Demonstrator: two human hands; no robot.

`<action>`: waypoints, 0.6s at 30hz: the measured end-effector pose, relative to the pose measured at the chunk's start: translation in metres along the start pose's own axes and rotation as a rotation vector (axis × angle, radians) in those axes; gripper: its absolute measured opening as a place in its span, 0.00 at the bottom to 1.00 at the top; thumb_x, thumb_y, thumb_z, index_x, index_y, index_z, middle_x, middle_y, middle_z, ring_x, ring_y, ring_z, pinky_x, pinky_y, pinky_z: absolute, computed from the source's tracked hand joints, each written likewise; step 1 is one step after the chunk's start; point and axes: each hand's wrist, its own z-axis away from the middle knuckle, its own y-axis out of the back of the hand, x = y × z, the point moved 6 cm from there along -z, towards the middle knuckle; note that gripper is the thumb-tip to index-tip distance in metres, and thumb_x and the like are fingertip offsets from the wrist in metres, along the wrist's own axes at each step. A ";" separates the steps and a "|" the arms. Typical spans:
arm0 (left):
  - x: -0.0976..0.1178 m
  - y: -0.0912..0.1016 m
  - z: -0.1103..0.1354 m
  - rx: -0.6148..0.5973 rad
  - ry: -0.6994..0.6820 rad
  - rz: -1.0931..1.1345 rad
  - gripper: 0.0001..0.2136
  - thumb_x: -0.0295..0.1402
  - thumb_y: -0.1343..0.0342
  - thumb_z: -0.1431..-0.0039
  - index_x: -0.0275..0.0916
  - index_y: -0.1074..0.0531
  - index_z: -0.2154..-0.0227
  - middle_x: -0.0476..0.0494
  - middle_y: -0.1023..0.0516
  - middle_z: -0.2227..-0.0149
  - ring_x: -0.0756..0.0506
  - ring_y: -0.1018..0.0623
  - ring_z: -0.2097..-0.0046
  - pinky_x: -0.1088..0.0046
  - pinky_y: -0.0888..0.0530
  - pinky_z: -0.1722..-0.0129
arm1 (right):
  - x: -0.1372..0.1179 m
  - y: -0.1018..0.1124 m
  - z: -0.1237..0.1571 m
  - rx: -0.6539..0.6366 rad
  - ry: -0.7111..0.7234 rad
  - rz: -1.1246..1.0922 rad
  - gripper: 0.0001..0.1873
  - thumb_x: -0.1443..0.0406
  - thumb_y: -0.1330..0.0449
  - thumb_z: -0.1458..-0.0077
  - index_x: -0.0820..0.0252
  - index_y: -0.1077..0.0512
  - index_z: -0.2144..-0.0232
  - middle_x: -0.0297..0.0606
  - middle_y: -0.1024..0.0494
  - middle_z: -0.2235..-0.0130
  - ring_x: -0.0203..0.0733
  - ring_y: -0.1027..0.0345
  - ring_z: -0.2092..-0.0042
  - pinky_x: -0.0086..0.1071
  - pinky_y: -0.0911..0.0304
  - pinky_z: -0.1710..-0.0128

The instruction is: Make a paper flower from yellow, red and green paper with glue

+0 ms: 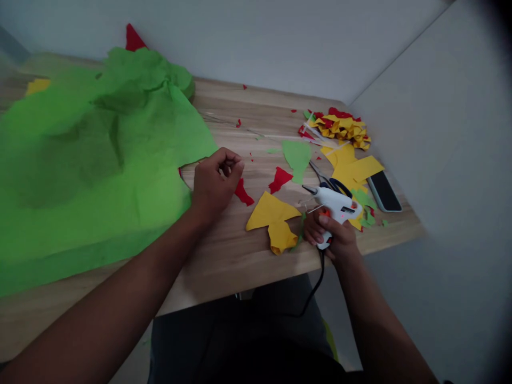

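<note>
My right hand (330, 234) grips the handle of a white glue gun (336, 205) near the table's front edge, nozzle pointing left, black cord (316, 285) hanging below. My left hand (216, 181) rests on the wooden table (224, 256) with fingers curled, touching the edge of a big green paper sheet (88, 160). What the fingers pinch I cannot make out. A red paper scrap (243, 193) lies just right of that hand. A yellow paper piece (274, 216) lies between both hands.
A green leaf-shaped cutout (298, 157), another red scrap (280, 178), scissors (330, 181), yellow sheets (354, 168), a red-and-yellow paper pile (340, 128) and a black phone (384, 191) crowd the right side. White walls (440, 133) close the back and right.
</note>
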 end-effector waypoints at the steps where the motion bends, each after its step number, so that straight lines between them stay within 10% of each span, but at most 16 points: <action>1: 0.000 0.000 0.000 0.001 -0.002 0.002 0.02 0.29 0.41 0.43 0.41 0.28 0.70 0.53 0.27 0.75 0.51 0.33 0.74 0.74 0.34 0.72 | 0.000 0.000 0.000 -0.004 0.000 -0.006 0.18 0.60 0.33 0.47 0.57 0.36 0.80 0.25 0.42 0.80 0.30 0.52 0.82 0.28 0.46 0.84; 18: 0.000 -0.002 0.000 -0.010 0.034 0.020 0.01 0.30 0.42 0.44 0.41 0.28 0.70 0.53 0.27 0.74 0.52 0.32 0.73 0.74 0.34 0.70 | 0.001 0.003 0.000 0.004 0.002 -0.013 0.16 0.60 0.33 0.47 0.58 0.35 0.79 0.25 0.42 0.80 0.29 0.49 0.82 0.27 0.45 0.83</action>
